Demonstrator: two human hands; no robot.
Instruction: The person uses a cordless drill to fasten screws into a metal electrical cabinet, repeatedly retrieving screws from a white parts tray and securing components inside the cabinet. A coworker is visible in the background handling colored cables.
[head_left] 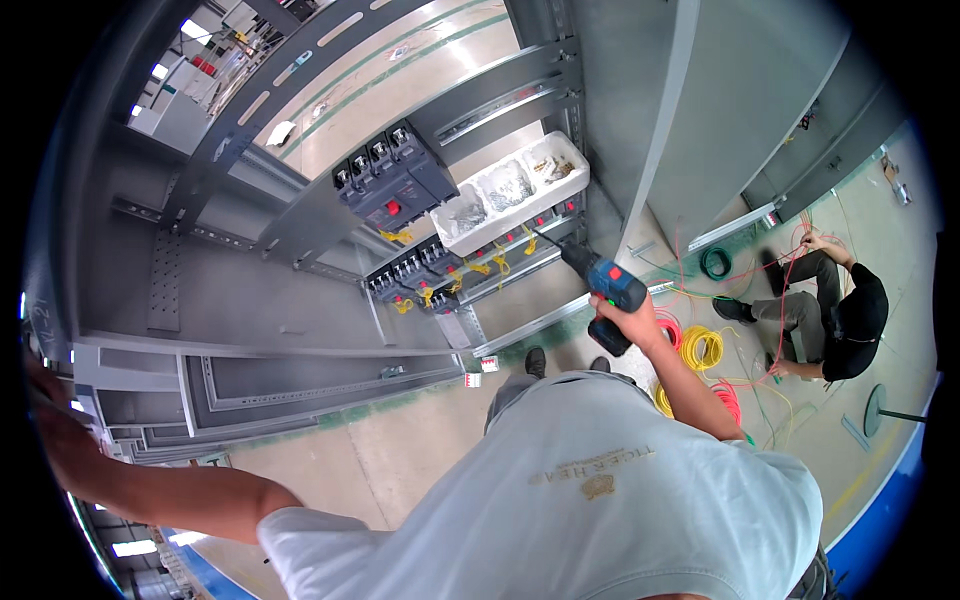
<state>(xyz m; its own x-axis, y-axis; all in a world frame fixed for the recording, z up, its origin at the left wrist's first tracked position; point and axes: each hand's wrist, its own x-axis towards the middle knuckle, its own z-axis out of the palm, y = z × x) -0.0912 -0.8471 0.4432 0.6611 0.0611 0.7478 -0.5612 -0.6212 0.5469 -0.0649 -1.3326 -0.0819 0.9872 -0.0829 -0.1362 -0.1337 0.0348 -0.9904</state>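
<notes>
My right hand (622, 318) is clamped on the grip of a blue-and-black cordless drill (602, 285). Its bit points up-left at the rail of small breakers (440, 270) with yellow wires inside the grey cabinet (250, 290). My left hand (48, 405) is far out at the left rim, pressed on the cabinet edge; I cannot tell its fingers. Just above the bit sits a white compartment tray (510, 190) of screws. Beyond it are black breakers (392, 178). Far right, another person (840, 310) crouches by coiled wire (702, 347).
</notes>
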